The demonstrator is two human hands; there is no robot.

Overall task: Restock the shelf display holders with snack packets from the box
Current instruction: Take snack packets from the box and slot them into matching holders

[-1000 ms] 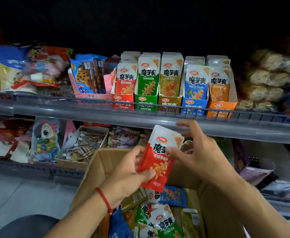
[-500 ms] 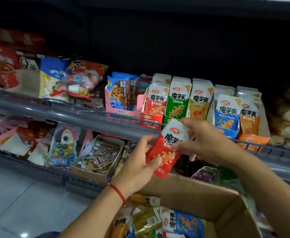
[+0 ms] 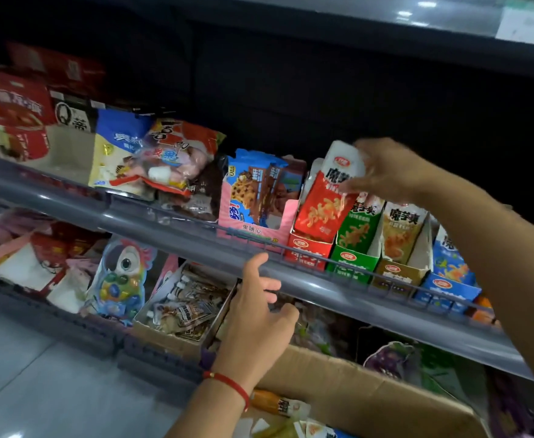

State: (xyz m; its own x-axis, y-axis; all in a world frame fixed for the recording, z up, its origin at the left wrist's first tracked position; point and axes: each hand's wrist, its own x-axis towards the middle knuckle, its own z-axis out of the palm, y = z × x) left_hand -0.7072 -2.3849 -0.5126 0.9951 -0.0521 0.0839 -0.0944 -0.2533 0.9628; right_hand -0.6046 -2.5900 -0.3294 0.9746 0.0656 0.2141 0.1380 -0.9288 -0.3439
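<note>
Right hand [image 3: 385, 172], right of centre in the frame, keeps a pinching grip on the top of the red snack packet [image 3: 325, 197], whose lower edge sits in the mouth of the red display holder [image 3: 308, 251] on the shelf [image 3: 164, 222]. Left hand [image 3: 259, 308] hangs loosely spread below the shelf rail, above the box [image 3: 370, 403]. To seat it well, I'd keep the packet upright and slide it straight down in front of its row.
</note>
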